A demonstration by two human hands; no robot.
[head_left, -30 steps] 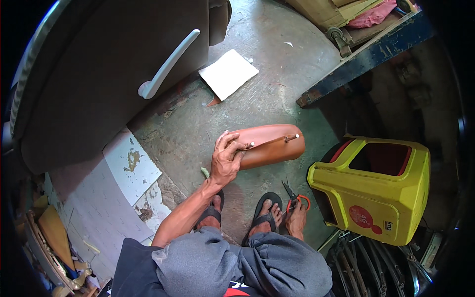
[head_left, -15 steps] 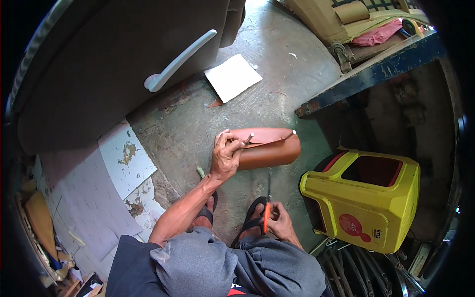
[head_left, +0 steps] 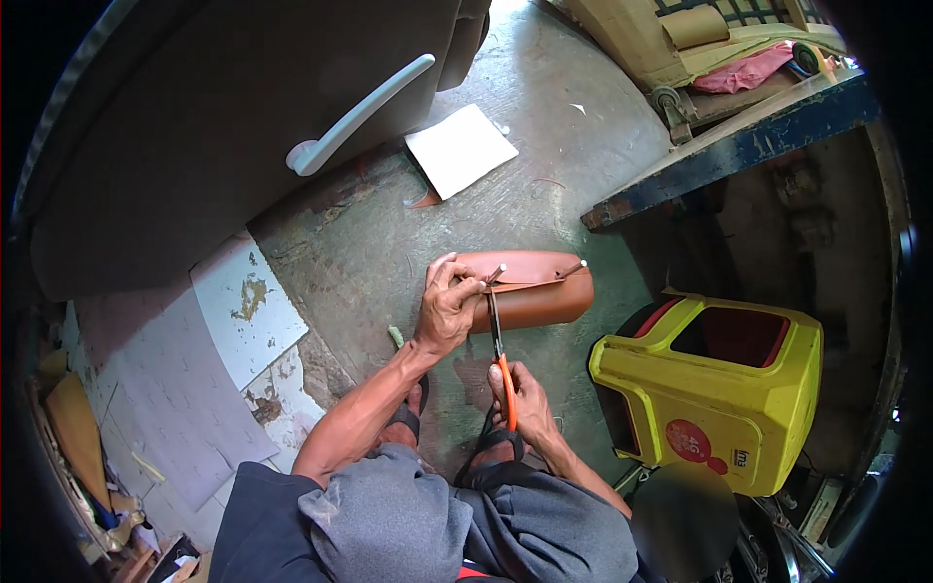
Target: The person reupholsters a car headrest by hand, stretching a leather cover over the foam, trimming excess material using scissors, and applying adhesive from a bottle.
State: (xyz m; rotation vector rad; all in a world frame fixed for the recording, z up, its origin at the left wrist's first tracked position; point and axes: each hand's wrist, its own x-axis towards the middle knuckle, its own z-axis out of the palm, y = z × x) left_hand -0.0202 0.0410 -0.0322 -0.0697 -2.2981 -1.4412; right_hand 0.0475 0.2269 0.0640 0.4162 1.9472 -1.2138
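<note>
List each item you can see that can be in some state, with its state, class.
Left hand: gripping the brown piece.
Right hand: closed on the scissors' handles.
Scissors: held, blades against the brown piece; open or closed unclear.
Brown piece: two rods protruding.
White sheet: lying flat.
Pink material: crumpled.
Sandals: worn.

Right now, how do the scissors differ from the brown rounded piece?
The scissors are slim, dark and orange; the brown piece is broader and rounded. The scissors run up the picture, while the brown piece lies across it. The right hand holds the scissors; the left hand holds the brown piece. Both are long.
</note>
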